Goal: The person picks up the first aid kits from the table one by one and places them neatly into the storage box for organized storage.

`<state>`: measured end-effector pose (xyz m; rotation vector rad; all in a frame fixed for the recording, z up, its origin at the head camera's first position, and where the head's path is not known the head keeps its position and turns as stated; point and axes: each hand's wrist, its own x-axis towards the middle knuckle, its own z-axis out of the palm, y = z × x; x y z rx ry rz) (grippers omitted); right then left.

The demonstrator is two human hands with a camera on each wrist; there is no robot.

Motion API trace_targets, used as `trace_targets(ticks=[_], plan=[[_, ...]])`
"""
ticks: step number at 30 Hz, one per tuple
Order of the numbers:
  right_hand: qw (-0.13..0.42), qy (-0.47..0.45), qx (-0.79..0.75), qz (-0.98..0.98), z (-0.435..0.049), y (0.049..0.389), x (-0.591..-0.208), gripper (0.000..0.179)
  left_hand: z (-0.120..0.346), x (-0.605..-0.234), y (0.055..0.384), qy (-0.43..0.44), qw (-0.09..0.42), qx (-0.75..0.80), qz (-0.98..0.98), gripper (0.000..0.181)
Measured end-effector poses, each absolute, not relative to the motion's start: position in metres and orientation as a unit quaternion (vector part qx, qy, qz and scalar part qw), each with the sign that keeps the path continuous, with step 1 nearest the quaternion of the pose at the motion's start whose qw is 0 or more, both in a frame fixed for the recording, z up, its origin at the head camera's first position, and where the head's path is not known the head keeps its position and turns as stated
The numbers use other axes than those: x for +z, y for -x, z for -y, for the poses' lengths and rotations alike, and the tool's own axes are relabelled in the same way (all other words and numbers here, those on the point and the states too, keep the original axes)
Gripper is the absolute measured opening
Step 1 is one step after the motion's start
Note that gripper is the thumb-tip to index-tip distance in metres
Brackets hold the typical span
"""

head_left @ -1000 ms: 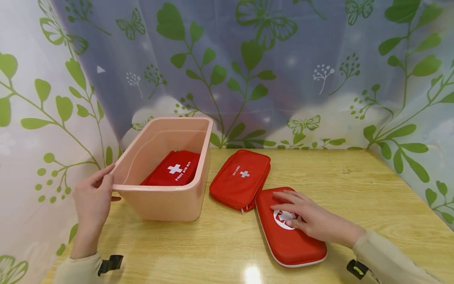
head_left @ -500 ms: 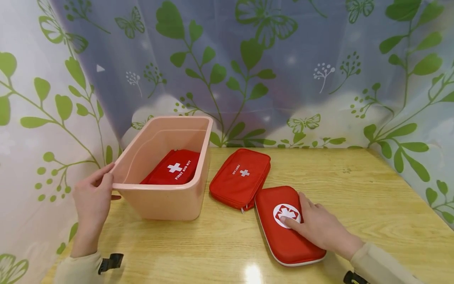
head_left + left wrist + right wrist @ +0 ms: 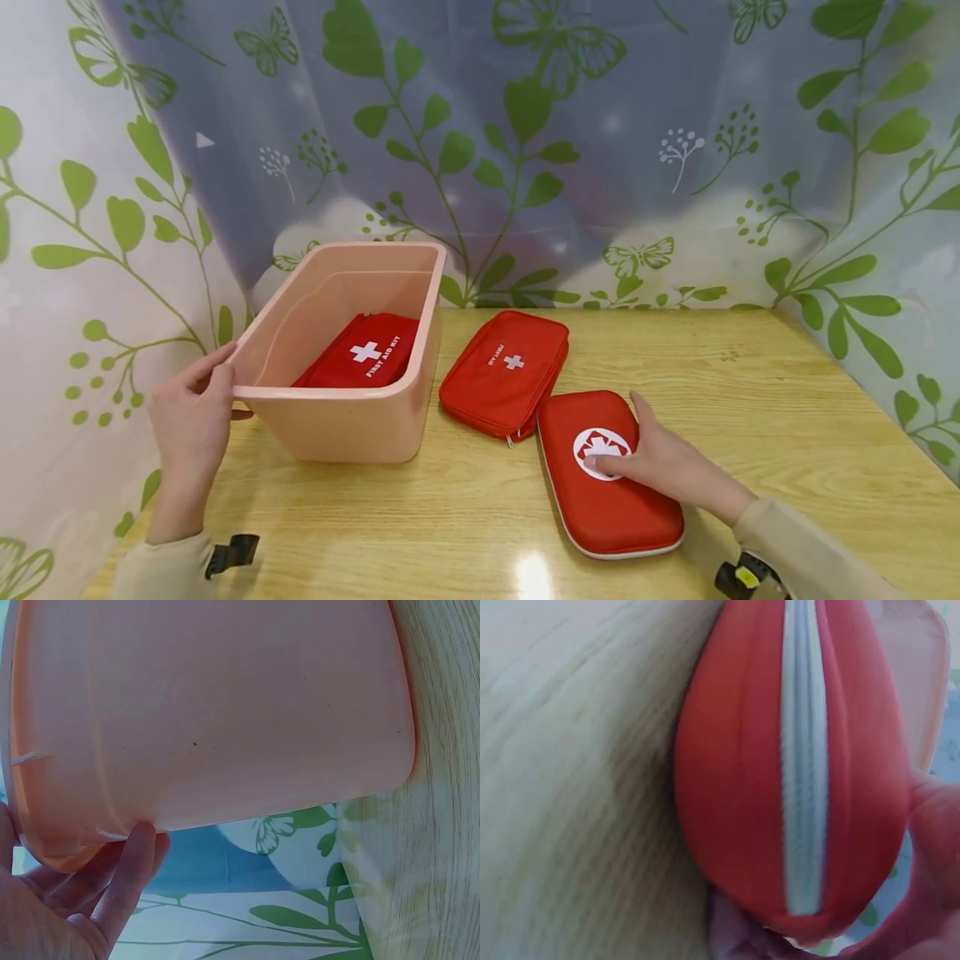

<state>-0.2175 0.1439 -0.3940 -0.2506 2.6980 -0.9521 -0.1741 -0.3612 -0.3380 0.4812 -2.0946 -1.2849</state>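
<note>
My left hand (image 3: 191, 417) grips the near left corner of the pink plastic bin (image 3: 337, 425), thumb at the rim and fingers beneath it. In the left wrist view its fingers (image 3: 131, 874) touch the outer wall under the rim. My right hand (image 3: 671, 467) holds the red hard-shell first aid case (image 3: 618, 517), which has a white round emblem and pale zipper edge. The thumb lies on the lid; the other fingers go round the right side, mostly hidden. In the right wrist view, fingertips (image 3: 735, 930) show at the underside of the case.
A red first aid pouch (image 3: 487, 383) lies between bin and case, close to the case's upper left corner. Inside the bin rests another red pouch (image 3: 352, 367) marked FIRST AID KIT. The wooden table (image 3: 757, 400) meets a leaf-patterned curtain (image 3: 480, 167) behind.
My right hand has gone from lying flat across the case's emblem to gripping its right side, thumb on top. The left hand keeps its grip on the bin.
</note>
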Motion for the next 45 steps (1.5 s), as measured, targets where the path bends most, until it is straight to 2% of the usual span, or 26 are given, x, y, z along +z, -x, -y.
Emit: trace_targets(ticks=[8,14,29,45], plan=[[0.186,0.058,-0.500,-0.844,-0.155,0.222,-0.400,0.110,0.363,-0.338,0.174,-0.179,0.310,-0.488,0.796,0.036],[0.213,0.027,-0.547,-0.809,-0.160,0.214,-0.396,0.100,0.363,-0.340,0.175,-0.179,0.312,-0.490,0.794,0.036],[0.211,0.066,-0.622,-0.752,-0.164,0.204,-0.401,0.078,0.363,-0.340,0.176,-0.182,0.318,-0.489,0.791,0.035],[0.206,0.027,-0.649,-0.732,-0.165,0.197,-0.407,0.079,0.363,-0.341,0.176,-0.189,0.320,-0.489,0.790,0.034]])
